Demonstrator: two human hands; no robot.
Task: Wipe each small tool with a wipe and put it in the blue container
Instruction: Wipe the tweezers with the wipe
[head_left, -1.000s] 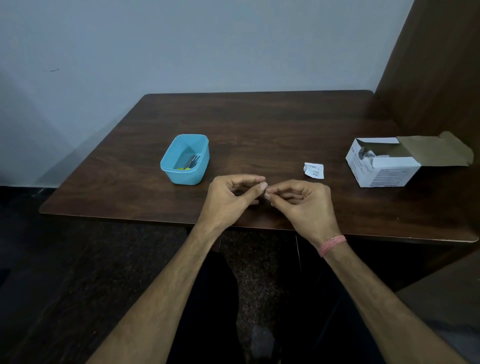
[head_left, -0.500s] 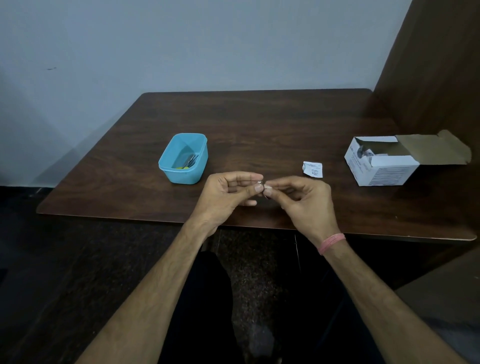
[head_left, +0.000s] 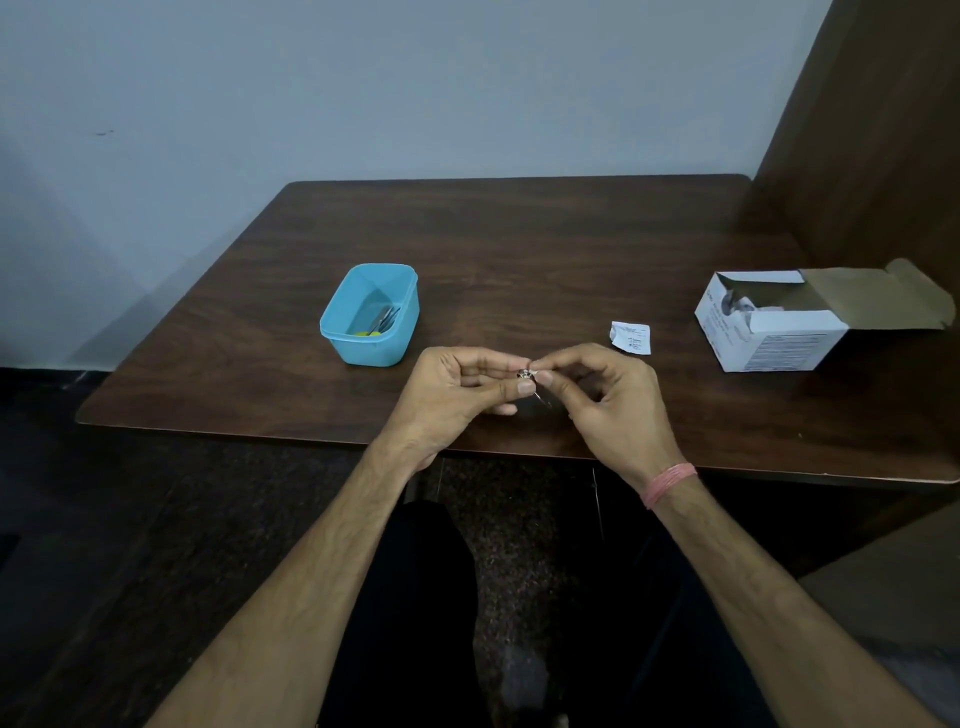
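Head view: left hand (head_left: 457, 395) and right hand (head_left: 608, 400) both pinch a small metal tool (head_left: 529, 378) above the table's (head_left: 519, 249) near edge. Wiping step appears underway; wipe not discernible. Next: carry tool left into blue container (head_left: 370, 317).

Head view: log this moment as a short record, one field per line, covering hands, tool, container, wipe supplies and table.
left hand: pinches the small metal tool at its fingertips
right hand: pinches the same tool from the other side; wipe not discernible
blue container: on the table, left of the hands, holds a few thin tools and something yellow
white packet: torn, lying flat, right of the hands
white box: far right, flap open
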